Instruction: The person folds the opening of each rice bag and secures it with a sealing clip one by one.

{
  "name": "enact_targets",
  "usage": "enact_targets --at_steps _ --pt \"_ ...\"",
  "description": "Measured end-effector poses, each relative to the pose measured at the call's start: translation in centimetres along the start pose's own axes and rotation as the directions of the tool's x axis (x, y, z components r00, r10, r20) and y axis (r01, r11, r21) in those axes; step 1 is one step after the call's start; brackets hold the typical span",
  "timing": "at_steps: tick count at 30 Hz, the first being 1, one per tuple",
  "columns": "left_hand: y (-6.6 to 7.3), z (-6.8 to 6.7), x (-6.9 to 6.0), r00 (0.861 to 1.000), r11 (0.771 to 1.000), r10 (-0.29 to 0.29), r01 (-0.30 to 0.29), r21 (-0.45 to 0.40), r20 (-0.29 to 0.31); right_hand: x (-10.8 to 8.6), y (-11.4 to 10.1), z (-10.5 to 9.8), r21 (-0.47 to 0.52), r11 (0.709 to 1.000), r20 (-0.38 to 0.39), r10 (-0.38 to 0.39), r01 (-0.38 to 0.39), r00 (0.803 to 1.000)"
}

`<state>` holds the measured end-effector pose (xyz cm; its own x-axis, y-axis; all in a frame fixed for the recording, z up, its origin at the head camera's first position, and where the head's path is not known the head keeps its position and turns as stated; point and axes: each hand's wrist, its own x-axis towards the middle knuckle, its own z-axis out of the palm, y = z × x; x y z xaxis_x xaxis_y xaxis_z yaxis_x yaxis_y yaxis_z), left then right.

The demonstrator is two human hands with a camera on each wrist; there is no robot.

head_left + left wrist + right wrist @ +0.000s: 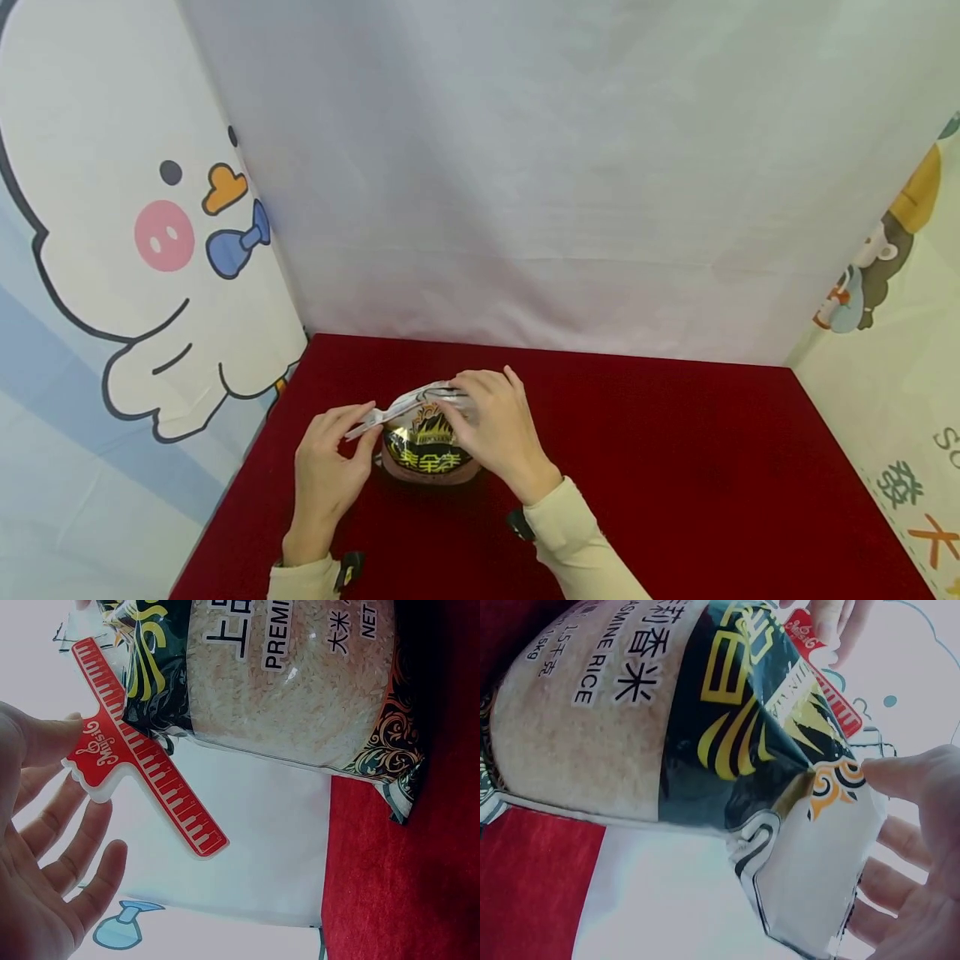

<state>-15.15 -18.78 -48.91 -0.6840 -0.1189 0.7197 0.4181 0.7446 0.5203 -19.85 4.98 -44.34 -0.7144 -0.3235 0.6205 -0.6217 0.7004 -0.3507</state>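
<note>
A bag of jasmine rice (429,454) stands on the red cloth, with black, yellow and clear printed film. My left hand (330,462) pinches the handle of a red clip (169,784) marked "Music" with a piano-key pattern, thumb on one side and fingertips on the other. The clip's long bar slants along the bag's top edge, partly hidden by the film; whether it grips the film I cannot tell. On the other side, my right hand (502,429) pinches the bag's top flap (817,862) between thumb and fingers. That flap is creased and folded.
Red cloth (660,467) covers the table and reaches well to the right of the bag. A pale curtain (525,208) hangs behind, with a printed cartoon sheet (97,250) at left and another printed sheet (885,392) at right.
</note>
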Motion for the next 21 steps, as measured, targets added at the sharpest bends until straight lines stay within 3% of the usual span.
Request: enact_targets --at_steps 9,14,17,21 --pt "0.0 0.1 -0.1 1.0 1.0 -0.019 0.019 0.006 0.003 -1.1 1.5 -0.5 -0.023 0.996 0.009 0.088 -0.088 0.996" --pt "0.1 0.1 -0.2 0.998 0.998 -0.053 0.052 0.019 0.019 -1.7 2.1 -0.3 0.075 0.984 0.012 0.159 -0.159 0.987" --pt "0.1 0.1 -0.2 0.998 0.998 -0.059 0.058 0.03 0.026 -2.1 2.1 -0.2 0.19 0.951 0.045 0.242 -0.246 0.969" --pt "0.1 0.1 -0.2 0.998 0.998 -0.057 0.056 0.039 0.033 -2.6 2.3 0.2 0.336 0.872 0.101 0.341 -0.355 0.935"
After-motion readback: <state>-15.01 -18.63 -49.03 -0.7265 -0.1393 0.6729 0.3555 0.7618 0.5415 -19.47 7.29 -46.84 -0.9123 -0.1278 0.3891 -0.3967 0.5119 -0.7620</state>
